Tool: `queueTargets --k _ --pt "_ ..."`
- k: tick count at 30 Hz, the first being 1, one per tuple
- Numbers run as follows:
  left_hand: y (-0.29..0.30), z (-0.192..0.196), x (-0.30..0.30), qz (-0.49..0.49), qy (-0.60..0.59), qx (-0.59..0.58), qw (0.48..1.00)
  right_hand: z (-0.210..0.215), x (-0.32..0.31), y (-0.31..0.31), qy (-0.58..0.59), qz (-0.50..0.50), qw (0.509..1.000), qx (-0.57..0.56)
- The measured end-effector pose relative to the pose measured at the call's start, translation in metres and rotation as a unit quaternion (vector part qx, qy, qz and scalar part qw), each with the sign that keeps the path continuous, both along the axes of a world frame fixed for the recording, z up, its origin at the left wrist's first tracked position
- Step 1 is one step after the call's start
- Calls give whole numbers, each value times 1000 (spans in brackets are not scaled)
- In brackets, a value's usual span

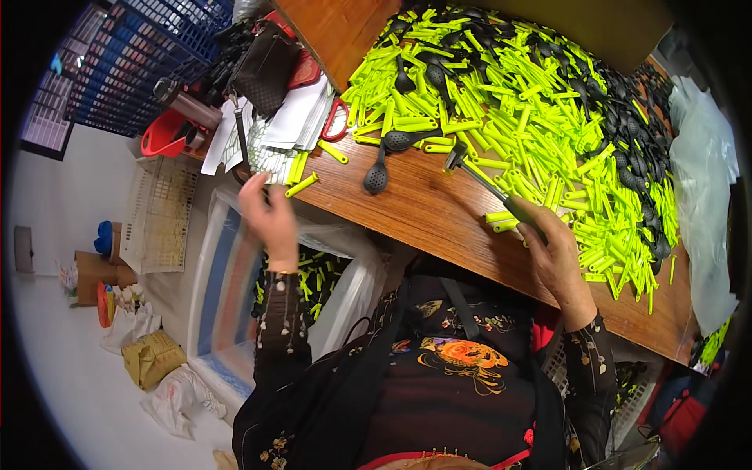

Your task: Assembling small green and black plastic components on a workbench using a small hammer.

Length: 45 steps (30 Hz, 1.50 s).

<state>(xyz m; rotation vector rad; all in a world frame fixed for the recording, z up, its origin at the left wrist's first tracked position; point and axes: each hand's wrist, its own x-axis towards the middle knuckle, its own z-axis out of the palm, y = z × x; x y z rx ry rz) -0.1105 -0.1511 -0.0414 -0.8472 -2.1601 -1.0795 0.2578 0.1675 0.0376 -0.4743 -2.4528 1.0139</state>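
My right hand [552,251] is wrapped round the dark handle of a hammer [487,182], whose metal head lies low over the wooden table. A large heap of neon-yellow handles [533,145] and black spoon heads spreads just beyond it. In front of the heap rest a black perforated spoon head [376,177] and another black spoon head [398,140]. My left hand [270,223], a little blurred, hangs off the table's left edge with fingers apart and nothing seen in it. A single yellow handle [302,185] lies close to its fingertips.
Papers [301,117], red-handled scissors [336,120] and a dark pouch [266,69] crowd the table's left end. Below my left hand stands a plastic-lined box [227,290] containing yellow and black pieces. A clear plastic bag [701,196] hangs at the right edge. Blue crates [145,66] stand far left.
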Motion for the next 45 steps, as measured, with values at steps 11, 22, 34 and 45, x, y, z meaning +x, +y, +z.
queueTargets --k 11,22,34,45 --pt "155 15 34 -92 -7 -280 955 1 13 -1 14 5 1000 -1" --pt "86 24 121 -249 -485 45 837 0 2 -1 -11 1 1000 -27" --pt "100 20 142 -135 -167 -156 964 -20 -5 -23 23 45 994 92" --pt "98 14 137 -114 -163 -145 969 -23 -12 -25 44 53 994 88"
